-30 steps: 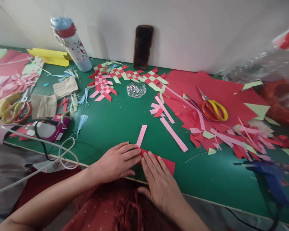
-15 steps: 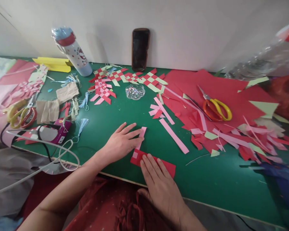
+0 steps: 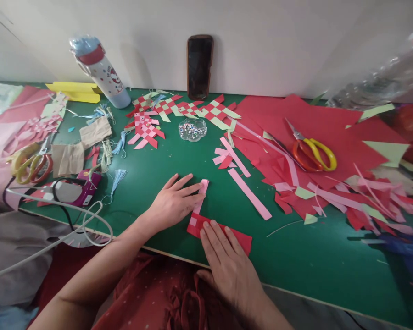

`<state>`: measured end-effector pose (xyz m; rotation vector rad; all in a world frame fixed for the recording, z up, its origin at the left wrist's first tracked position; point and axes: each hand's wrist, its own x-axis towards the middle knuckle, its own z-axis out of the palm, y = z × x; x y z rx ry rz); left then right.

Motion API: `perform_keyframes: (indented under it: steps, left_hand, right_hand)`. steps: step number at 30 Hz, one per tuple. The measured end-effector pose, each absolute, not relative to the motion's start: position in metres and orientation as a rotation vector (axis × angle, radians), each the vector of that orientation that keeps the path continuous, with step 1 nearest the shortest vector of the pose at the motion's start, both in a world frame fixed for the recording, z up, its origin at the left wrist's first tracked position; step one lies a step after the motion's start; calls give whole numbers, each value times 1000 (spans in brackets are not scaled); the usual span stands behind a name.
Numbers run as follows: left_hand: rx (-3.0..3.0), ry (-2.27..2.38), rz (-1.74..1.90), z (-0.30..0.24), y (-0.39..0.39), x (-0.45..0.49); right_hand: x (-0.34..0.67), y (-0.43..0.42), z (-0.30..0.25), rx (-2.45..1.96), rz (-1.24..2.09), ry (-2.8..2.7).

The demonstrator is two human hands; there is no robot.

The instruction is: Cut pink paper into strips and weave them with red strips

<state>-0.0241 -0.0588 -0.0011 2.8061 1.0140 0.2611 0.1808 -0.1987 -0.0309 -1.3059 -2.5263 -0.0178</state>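
Observation:
My right hand (image 3: 227, 261) lies flat, fingers stretched, on a red paper piece (image 3: 242, 239) at the near edge of the green table (image 3: 168, 165). A pink paper strip (image 3: 200, 200) is woven into the left end of that red piece and runs away from me. My left hand (image 3: 174, 201) rests on the table beside the strip, fingers extended, fingertips touching and lifting its far end.
Loose pink strips (image 3: 249, 192) lie just beyond. Red sheets with orange-yellow scissors (image 3: 313, 153) fill the right. Woven red-and-green pieces (image 3: 186, 110), a clear dish of beads (image 3: 192, 129), a phone (image 3: 199, 66) and a bottle (image 3: 101, 71) stand at the back. Cables and other scissors (image 3: 29, 160) lie left.
My left hand slid off the red piece and up along the pink strip to its far end, which now curls up slightly. My right hand stayed pressed on the red piece.

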Motion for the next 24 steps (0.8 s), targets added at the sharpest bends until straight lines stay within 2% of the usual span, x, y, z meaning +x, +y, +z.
perform_keyframes:
  steps: [11,15,24]
  left_hand:
    - [2803,856,629,4,-87,-40]
    - [2823,661,605,6,-111,-46]
    - [2964,705,314,-4,-128,-47]
  right_hand:
    - [178,-199,-31,-1334,30,-2502]
    - [177,-202,-35,-1345,66,-2498]
    - [181,-202,-30,-1352,54,-2556]
